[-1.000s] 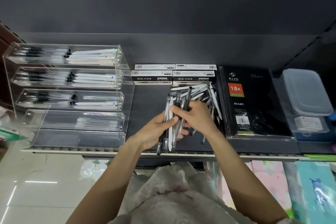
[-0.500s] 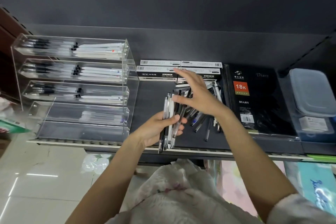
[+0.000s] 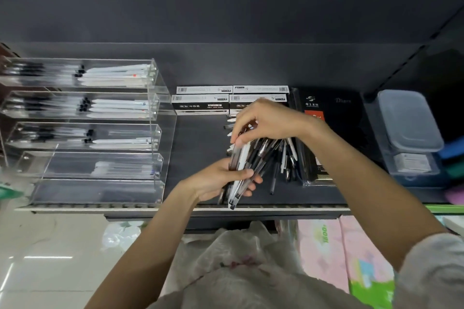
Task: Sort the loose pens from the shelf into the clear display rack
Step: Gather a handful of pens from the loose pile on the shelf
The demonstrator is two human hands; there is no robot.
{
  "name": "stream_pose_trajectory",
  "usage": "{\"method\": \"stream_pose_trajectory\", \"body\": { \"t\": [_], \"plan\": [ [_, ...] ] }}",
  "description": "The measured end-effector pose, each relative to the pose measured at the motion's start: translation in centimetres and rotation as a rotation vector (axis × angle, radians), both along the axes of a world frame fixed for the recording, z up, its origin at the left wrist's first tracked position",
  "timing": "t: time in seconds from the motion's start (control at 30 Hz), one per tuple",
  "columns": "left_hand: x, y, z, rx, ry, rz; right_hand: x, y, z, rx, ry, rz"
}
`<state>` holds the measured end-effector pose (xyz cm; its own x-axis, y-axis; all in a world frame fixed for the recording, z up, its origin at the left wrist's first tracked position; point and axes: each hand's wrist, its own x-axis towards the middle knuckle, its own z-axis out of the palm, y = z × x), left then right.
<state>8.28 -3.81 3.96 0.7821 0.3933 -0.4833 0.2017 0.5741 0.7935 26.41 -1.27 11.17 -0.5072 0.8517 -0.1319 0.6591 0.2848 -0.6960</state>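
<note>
My left hand [image 3: 221, 178] grips a bundle of pens [image 3: 241, 170], black and white ones, above the front of the dark shelf [image 3: 200, 138]. My right hand [image 3: 268, 120] reaches down from above and its fingertips pinch the top ends of that bundle. Under and right of my hands lies a pile of loose pens [image 3: 283, 158]. The clear display rack [image 3: 160, 113] stands at the left with several tiers; the upper three hold rows of pens, the fourth a few, the lowest looks bare.
Several white pen boxes [image 3: 203, 103] stand at the back behind the pile. A black diary [image 3: 334, 118] lies right of the pens, and stacked plastic containers [image 3: 406, 123] sit further right. The shelf's front edge [image 3: 150, 208] runs below my hands.
My right hand lifted off the bundle, reached over the pile, and has come back down onto the top ends of the pens in my left hand. The view shifted slightly.
</note>
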Motion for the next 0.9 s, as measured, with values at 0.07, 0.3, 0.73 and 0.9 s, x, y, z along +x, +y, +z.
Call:
{"method": "stream_pose_trajectory", "body": {
  "t": [0.07,0.3,0.73,0.9],
  "plan": [
    [0.5,0.0,-0.1,0.024,0.016,-0.027,1.9,-0.3,0.5,0.01,0.049,-0.082],
    [2.3,0.1,-0.7,0.223,0.099,-0.062,5.5,-4.3,0.6,0.151,0.203,-0.317],
    [3.5,-0.3,-1.4,0.034,-0.085,0.513,0.5,-10.2,-5.9,0.205,0.965,-1.358],
    [5.7,-1.6,-0.6,-0.043,-0.141,0.674,-4.6,-10.2,-7.7,0.164,1.034,-1.44]
  ]
}}
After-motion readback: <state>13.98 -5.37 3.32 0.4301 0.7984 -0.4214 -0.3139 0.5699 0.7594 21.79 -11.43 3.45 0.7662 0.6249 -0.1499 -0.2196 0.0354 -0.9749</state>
